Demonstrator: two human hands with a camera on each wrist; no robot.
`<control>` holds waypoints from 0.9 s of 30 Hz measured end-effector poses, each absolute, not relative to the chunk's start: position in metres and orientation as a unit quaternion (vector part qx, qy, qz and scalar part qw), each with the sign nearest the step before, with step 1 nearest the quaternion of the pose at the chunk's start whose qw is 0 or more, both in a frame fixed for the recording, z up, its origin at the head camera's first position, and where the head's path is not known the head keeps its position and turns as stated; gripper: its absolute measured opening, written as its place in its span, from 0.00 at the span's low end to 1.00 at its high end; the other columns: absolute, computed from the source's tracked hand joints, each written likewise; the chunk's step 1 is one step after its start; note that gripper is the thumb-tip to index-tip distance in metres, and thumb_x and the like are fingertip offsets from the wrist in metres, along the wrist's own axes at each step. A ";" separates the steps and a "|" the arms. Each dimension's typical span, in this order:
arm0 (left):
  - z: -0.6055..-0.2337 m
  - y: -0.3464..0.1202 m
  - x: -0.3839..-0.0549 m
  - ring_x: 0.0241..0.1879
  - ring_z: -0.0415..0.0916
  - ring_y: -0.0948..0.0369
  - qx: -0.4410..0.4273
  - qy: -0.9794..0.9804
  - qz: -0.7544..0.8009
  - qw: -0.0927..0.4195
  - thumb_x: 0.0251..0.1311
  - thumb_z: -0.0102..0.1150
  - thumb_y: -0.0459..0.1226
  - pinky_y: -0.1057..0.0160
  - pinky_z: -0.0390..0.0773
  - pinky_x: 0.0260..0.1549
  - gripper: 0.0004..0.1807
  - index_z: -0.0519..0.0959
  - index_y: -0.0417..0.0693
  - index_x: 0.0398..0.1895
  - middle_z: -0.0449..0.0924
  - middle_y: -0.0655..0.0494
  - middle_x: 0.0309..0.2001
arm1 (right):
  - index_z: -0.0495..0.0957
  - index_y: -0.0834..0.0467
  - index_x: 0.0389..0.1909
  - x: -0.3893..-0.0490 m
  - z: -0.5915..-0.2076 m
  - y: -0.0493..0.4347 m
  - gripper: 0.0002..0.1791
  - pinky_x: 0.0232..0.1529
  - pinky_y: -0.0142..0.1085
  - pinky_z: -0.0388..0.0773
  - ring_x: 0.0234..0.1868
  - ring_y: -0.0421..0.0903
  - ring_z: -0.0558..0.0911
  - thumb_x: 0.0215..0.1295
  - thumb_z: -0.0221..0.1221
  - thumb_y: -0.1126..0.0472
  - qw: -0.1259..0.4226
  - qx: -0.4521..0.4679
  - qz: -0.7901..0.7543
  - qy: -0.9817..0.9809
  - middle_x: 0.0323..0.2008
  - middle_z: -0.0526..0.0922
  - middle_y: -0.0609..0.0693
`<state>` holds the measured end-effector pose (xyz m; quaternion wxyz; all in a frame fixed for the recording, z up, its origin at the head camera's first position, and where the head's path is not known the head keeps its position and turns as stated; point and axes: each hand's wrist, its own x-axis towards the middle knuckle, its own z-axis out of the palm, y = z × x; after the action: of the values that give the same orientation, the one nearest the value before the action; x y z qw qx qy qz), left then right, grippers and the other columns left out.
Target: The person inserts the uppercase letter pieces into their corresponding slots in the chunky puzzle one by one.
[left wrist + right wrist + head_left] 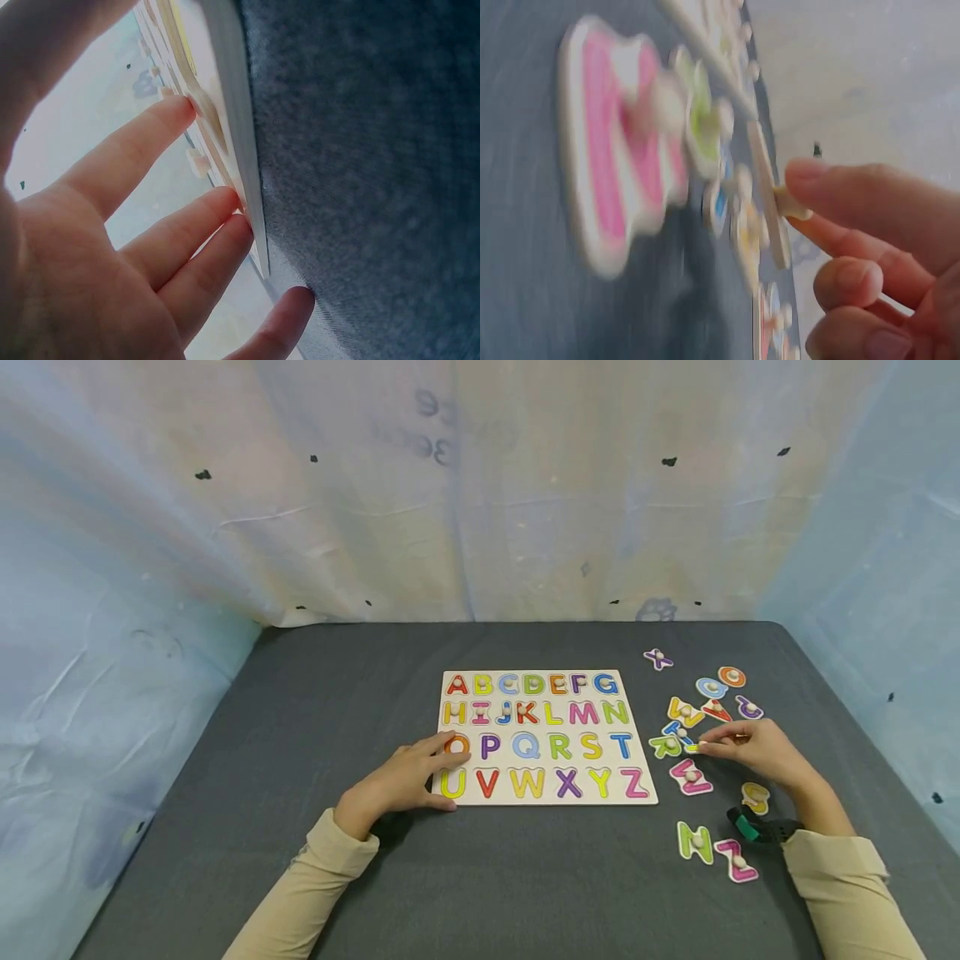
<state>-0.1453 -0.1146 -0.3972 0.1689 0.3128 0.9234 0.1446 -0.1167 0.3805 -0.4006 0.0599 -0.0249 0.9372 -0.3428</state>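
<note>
A white alphabet board (498,768) lies on the table, with colored letters in rows; wooden knobs show on the upper ones. My left hand (408,777) rests on its lower left, fingers spread over the O and U and thumb at the front edge. In the left wrist view, fingertips (180,109) touch the board's edge. To the right of the board, my right hand (757,752) pinches a yellow-green letter piece (692,748) by its knob. The right wrist view shows this letter piece (763,195) edge-on, its face hidden. Beside it lie a green R (660,747) and a pink M (600,142).
Further loose letters lie right of the board: a purple X (657,659), orange O (723,675), yellow W (678,710), yellow S (756,792), green N (684,841) and pink Z (742,874). Hanging sheets (525,543) enclose the grey table (337,693) at the back and sides.
</note>
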 end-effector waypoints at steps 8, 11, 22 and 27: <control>-0.397 -0.115 -0.145 0.73 0.58 0.45 0.310 0.923 0.150 0.172 0.49 0.71 0.49 0.39 0.63 0.64 0.40 0.70 0.54 0.68 0.56 0.43 0.75 | 0.83 0.72 0.39 -0.132 -0.401 0.339 0.15 0.23 0.29 0.63 0.20 0.32 0.65 0.60 0.65 0.62 0.032 -0.029 -0.417 0.908 0.18 0.71 0.32; -0.397 -0.115 -0.145 0.73 0.57 0.45 0.306 0.924 0.152 0.173 0.49 0.71 0.50 0.39 0.63 0.64 0.40 0.69 0.55 0.68 0.55 0.43 0.75 | 0.82 0.72 0.41 -0.138 -0.399 0.323 0.16 0.23 0.30 0.64 0.20 0.34 0.66 0.61 0.64 0.61 0.036 -0.021 -0.438 0.898 0.18 0.74 0.30; -0.397 -0.115 -0.146 0.73 0.58 0.45 0.305 0.925 0.146 0.172 0.49 0.72 0.50 0.39 0.63 0.64 0.40 0.69 0.55 0.68 0.56 0.44 0.75 | 0.81 0.68 0.46 -0.161 -0.391 0.273 0.25 0.32 0.32 0.66 0.30 0.38 0.69 0.61 0.65 0.50 0.057 0.067 -0.473 0.876 0.23 0.79 0.31; -0.397 -0.114 -0.146 0.73 0.58 0.45 0.308 0.924 0.147 0.174 0.49 0.71 0.50 0.39 0.63 0.64 0.40 0.69 0.54 0.68 0.56 0.43 0.75 | 0.82 0.67 0.46 -0.170 -0.394 0.252 0.25 0.35 0.33 0.65 0.33 0.40 0.67 0.60 0.66 0.49 0.053 0.097 -0.495 0.862 0.23 0.76 0.31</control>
<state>-0.1459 -0.1144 -0.3967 0.1740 0.3084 0.9236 0.1469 -0.1696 0.2519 -0.3943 0.0529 0.0970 0.8619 -0.4950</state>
